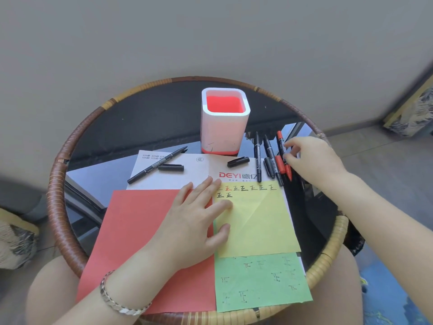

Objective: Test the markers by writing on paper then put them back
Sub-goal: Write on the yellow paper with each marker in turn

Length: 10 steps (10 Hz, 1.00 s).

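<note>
My left hand (199,219) lies flat with straight fingers across the red paper (140,231) and the yellow paper (257,221), which carries two rows of written marks. My right hand (314,158) pinches the red marker (280,143) at the right end of a row with two black markers (257,158). An uncapped black marker (157,165) and its cap (171,168) lie on the white sheet (168,179) at the left. Another black cap (237,161) rests near the white holder (223,120), whose red inside shows no markers.
A green paper (260,280) with marks lies under the yellow one at the front. Everything sits on a round dark glass table with a woven rim (61,179). A wall stands behind it. My knees show below the table.
</note>
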{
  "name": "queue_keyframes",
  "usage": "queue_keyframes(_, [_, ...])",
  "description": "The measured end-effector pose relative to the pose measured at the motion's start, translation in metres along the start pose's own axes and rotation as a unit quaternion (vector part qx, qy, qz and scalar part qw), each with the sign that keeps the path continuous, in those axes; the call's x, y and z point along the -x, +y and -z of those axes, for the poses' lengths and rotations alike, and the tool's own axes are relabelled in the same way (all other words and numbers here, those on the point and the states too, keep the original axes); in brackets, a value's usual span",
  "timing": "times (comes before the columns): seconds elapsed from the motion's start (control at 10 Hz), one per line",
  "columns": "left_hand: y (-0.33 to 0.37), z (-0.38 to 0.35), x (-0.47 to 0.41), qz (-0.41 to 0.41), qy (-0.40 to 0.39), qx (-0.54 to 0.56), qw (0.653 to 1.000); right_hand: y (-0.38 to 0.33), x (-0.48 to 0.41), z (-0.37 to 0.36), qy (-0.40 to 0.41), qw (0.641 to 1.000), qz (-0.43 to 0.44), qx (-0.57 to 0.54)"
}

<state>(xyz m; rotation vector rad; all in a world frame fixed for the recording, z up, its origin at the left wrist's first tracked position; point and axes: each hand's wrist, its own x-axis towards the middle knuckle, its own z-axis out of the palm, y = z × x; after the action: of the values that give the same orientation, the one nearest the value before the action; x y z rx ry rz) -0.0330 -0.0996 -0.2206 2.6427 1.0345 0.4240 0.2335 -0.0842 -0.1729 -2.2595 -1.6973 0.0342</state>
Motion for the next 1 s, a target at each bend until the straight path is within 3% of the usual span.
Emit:
queue_keyframes(0.2, [0.000, 0.000, 0.000, 0.000, -0.001, 0.004, 1.000, -0.014, -0.014, -0.008, -0.055, 0.994, -0.055, 0.073])
queue_keyframes(0.3, [0.000, 0.000, 0.000, 0.000, -0.001, 0.005, 1.000, -0.016, -0.012, -0.007, -0.046, 0.994, -0.094, 0.026])
queue_keyframes(0.4, [0.000, 0.000, 0.000, 0.000, -0.002, 0.007, 1.000, -0.026, 0.007, 0.006, -0.024, 0.979, -0.126, -0.161])
queue_keyframes(0.6, [-0.001, -0.001, 0.000, 0.000, -0.003, 0.005, 1.000, -0.050, 0.058, 0.013, 0.002, 0.931, -0.036, -0.363])
queue_keyframes(0.8, [0.000, -0.001, 0.000, 0.003, -0.005, 0.010, 1.000, -0.070, 0.083, -0.002, -0.015, 0.887, -0.010, -0.461])
queue_keyframes(0.9, [0.000, 0.000, 0.000, 0.005, -0.005, 0.010, 1.000, -0.078, 0.081, -0.009, -0.043, 0.848, -0.075, -0.523])
queue_keyframes(1.0, [0.001, 0.001, 0.000, 0.007, -0.011, 0.007, 1.000, -0.085, 0.076, -0.013, -0.018, 0.843, -0.113, -0.526])
